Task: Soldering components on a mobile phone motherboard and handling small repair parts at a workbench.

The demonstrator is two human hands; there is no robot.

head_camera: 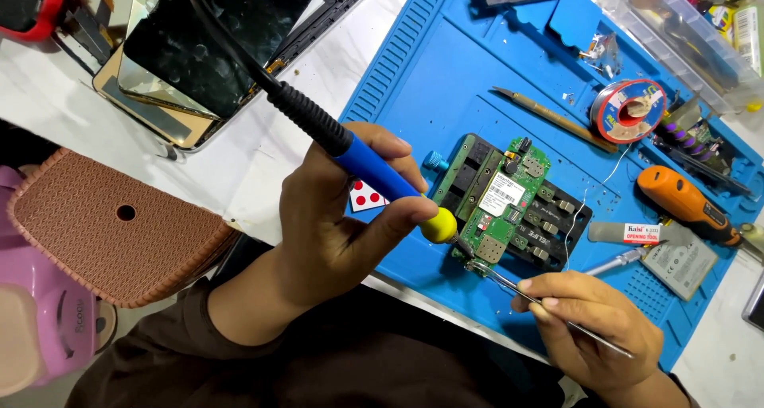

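Note:
My left hand (330, 233) grips a soldering iron (374, 169) with a blue handle, black cable sleeve and yellow collar. Its tip points down at the near corner of a green circuit board (505, 205). The board is clamped in a black holder (561, 225) on a blue work mat (446, 81). My right hand (593, 328) pinches thin metal tweezers (505, 283), whose points touch the same near corner of the board. A fine solder wire (585, 197) curls over the holder.
On the mat lie a solder spool (629, 109), an orange-handled tool (684, 201), a wooden-handled pick (549, 115) and a flat grey battery (680, 265). A clear parts box (676, 34) sits far right. Dismantled phone screens (223, 34) lie far left; a brown woven object (103, 225) sits near left.

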